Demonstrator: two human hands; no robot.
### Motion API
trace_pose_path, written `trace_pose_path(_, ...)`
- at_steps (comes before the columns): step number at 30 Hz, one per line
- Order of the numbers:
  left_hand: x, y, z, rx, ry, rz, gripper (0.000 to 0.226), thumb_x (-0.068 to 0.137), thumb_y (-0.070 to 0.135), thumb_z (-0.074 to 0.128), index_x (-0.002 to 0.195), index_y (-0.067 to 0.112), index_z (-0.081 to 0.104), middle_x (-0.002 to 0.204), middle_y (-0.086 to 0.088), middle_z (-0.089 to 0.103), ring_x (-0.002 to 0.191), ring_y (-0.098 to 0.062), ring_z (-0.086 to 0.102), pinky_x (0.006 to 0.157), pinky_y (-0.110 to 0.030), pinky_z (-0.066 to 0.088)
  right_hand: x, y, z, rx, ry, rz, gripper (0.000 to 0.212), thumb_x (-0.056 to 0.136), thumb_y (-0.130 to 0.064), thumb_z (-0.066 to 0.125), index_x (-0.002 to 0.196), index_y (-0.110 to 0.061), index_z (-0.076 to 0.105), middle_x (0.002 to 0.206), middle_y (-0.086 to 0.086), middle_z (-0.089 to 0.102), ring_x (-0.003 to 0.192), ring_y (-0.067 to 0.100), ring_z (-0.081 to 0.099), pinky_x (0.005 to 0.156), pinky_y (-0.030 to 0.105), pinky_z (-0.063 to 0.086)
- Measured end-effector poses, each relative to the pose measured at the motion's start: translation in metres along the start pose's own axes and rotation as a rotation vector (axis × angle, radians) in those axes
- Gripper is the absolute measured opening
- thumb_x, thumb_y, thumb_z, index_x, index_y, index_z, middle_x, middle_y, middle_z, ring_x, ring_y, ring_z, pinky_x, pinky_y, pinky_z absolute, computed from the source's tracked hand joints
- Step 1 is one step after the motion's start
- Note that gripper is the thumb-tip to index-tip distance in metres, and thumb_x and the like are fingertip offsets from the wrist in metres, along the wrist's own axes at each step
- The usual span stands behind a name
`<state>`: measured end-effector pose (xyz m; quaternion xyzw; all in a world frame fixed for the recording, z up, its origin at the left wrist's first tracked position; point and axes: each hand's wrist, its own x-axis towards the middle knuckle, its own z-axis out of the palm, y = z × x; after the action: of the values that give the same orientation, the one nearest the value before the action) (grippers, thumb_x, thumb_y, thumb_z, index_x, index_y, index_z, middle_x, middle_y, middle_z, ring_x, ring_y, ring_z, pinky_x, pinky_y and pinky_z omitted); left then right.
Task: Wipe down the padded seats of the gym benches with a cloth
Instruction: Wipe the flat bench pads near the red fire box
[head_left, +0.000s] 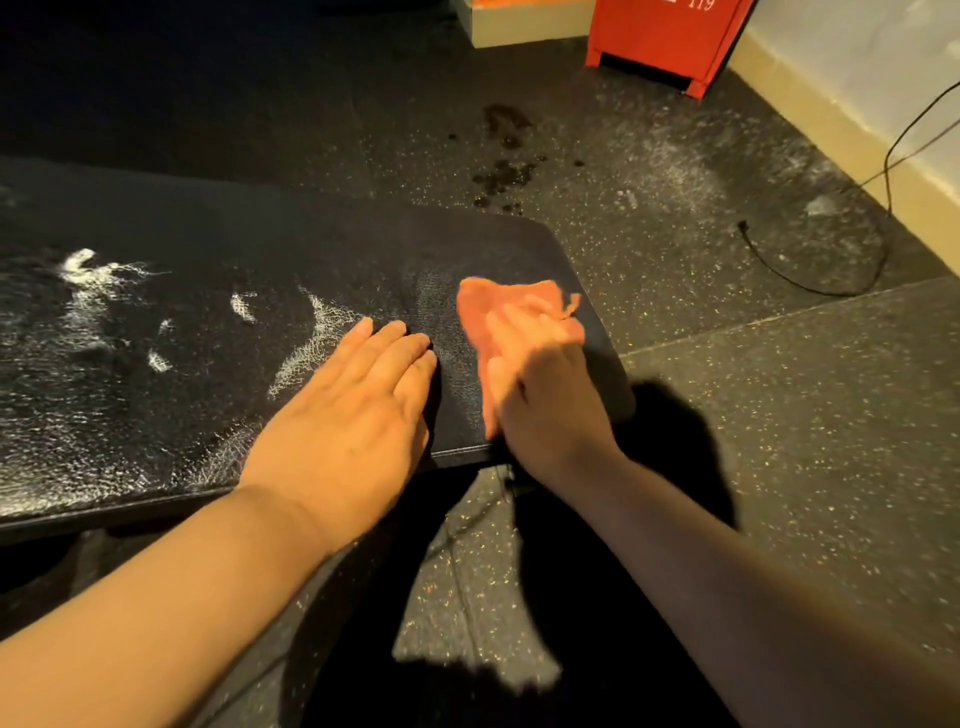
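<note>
So the black padded bench seat (208, 312) runs in from the left edge of the view and ends in a rounded corner on the right, and it's got white chalky smears (93, 291) all over the left and middle part. The right hand (545, 400) is down on the seat's right end, near that rounded corner, with an orange cloth (498, 312) under it. It's blurry there, but the fingers look curled into the cloth, bunching it against the padding, and the cloth pokes out past the fingertips toward the seat's far edge. The left hand (353, 410) lies flat on the seat just beside it, palm down, fingers straight and together, holding nothing, with the heel of the hand at the seat's near edge. The patch of padding between the two hands looks cleaner and darker than the smeared bit to the left.

Off the bench, the speckled rubber floor (727, 415) has a dark wet-looking splatter (504, 166) beyond the seat's far edge, a black cable (831, 280) looping near the wall on the right, and a red box (670, 41) standing at the top of the view
</note>
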<state>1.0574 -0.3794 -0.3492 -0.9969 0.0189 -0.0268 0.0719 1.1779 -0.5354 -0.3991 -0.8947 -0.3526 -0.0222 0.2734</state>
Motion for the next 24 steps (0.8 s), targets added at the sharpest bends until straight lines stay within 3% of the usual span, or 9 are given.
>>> trace_pose_path(2,0.000,0.000,0.000,-0.002,0.007,0.001,0.059,0.096,0.028,0.026,0.141,-0.002,0.051,0.145,-0.016,0.051,0.142,-0.034,0.040,0.121,-0.050,0.024,-0.036,-0.007,-0.013,0.073,-0.084,-0.122,0.041,0.099,-0.020,0.045,0.137,-0.011,0.056,0.140,0.005,0.051,0.136,0.022,0.040,0.118,0.037,0.027)
trace_pose_path(5,0.000,-0.001,0.002,0.012,0.026,0.017,0.058,0.096,0.026,0.027,0.140,-0.002,0.051,0.145,-0.017,0.051,0.142,-0.034,0.040,0.121,-0.050,0.025,-0.054,0.030,-0.026,0.037,-0.143,-0.101,0.049,0.104,-0.036,0.036,0.148,-0.020,0.047,0.156,-0.001,0.039,0.147,0.017,0.030,0.122,0.032,0.020)
trace_pose_path(7,0.000,-0.002,0.002,0.028,0.029,0.019,0.057,0.096,0.025,0.028,0.140,-0.003,0.051,0.145,-0.018,0.051,0.142,-0.035,0.039,0.120,-0.051,0.025,-0.027,0.051,-0.023,0.015,-0.125,0.077,0.050,0.103,-0.036,0.034,0.147,-0.018,0.048,0.152,0.006,0.043,0.143,0.027,0.036,0.121,0.039,0.024)
trace_pose_path(10,0.000,-0.001,0.002,0.011,0.023,0.011,0.057,0.095,0.023,0.027,0.139,-0.004,0.052,0.144,-0.020,0.052,0.141,-0.036,0.040,0.120,-0.050,0.022,0.014,0.032,-0.008,-0.029,-0.076,0.232,0.035,0.098,-0.020,0.037,0.124,-0.012,0.059,0.131,0.011,0.057,0.127,0.037,0.046,0.110,0.046,0.033)
trace_pose_path(13,0.002,0.003,0.001,-0.004,0.023,0.000,0.056,0.095,0.023,0.028,0.137,-0.004,0.053,0.142,-0.021,0.053,0.140,-0.037,0.041,0.120,-0.050,0.021,-0.008,-0.004,0.002,0.040,0.036,0.042,0.040,0.091,-0.011,0.045,0.127,-0.005,0.062,0.132,0.012,0.058,0.131,0.032,0.045,0.113,0.045,0.032)
trace_pose_path(17,0.006,0.005,0.001,0.003,0.037,-0.007,0.056,0.094,0.025,0.029,0.136,-0.003,0.055,0.141,-0.020,0.054,0.140,-0.038,0.041,0.118,-0.054,0.028,-0.047,0.020,-0.018,0.086,-0.103,-0.160,0.038,0.100,-0.026,0.043,0.129,-0.012,0.062,0.141,0.003,0.052,0.139,0.016,0.039,0.121,0.034,0.025)
trace_pose_path(19,0.007,0.005,0.000,0.011,0.045,-0.008,0.057,0.094,0.025,0.029,0.135,-0.005,0.055,0.143,-0.022,0.052,0.140,-0.040,0.040,0.117,-0.056,0.031,-0.035,0.048,-0.024,0.101,-0.092,0.001,0.043,0.101,-0.035,0.039,0.137,-0.018,0.058,0.145,0.000,0.049,0.141,0.017,0.040,0.119,0.030,0.026)
trace_pose_path(22,0.008,0.007,0.001,0.034,0.063,-0.004,0.056,0.094,0.023,0.031,0.135,-0.007,0.053,0.144,-0.025,0.050,0.141,-0.042,0.037,0.116,-0.057,0.031,0.010,0.054,-0.012,0.096,-0.068,0.330,0.036,0.099,-0.029,0.039,0.122,-0.015,0.062,0.125,0.013,0.061,0.121,0.035,0.052,0.105,0.042,0.041)
trace_pose_path(24,0.009,0.009,0.002,0.032,0.081,-0.008,0.054,0.093,0.021,0.036,0.135,-0.007,0.054,0.142,-0.024,0.051,0.142,-0.041,0.038,0.116,-0.056,0.031,0.018,0.027,-0.001,0.082,-0.034,0.233,0.035,0.095,-0.020,0.040,0.123,-0.014,0.060,0.127,0.011,0.059,0.123,0.035,0.049,0.107,0.046,0.039)
